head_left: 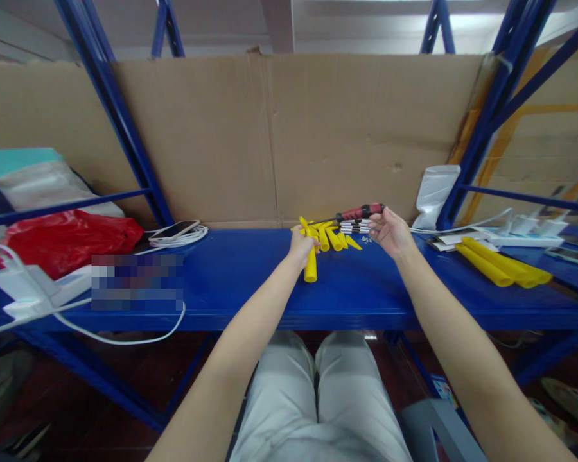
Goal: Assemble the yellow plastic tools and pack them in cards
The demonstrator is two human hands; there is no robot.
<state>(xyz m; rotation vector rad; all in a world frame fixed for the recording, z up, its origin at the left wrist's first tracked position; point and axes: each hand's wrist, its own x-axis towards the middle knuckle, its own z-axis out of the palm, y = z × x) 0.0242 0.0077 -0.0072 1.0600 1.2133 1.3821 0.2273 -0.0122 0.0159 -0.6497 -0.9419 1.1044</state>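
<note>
My left hand (302,246) is closed around a yellow tapered plastic tube (310,268), its wide end pointing toward me. In my right hand (394,232), the fingertips pinch the butt end of a screwdriver (361,212) with a red and black handle. Its thin shaft points left, toward the top of the tube; whether the tip touches it I cannot tell. Between my hands lie several more yellow plastic pieces (336,241) and a small bundle of white rods with black bands (354,226). A few tiny whitish parts (367,240) rest beside my right fingers.
Several yellow tubes (505,266) lie on the right of the blue tabletop (241,276). Upright cardboard (318,141) closes off the back. At left are a red plastic bag (77,237), a phone (176,230) on a coiled white cable, and plugged chargers (24,289). A white pouch (436,192) leans at right.
</note>
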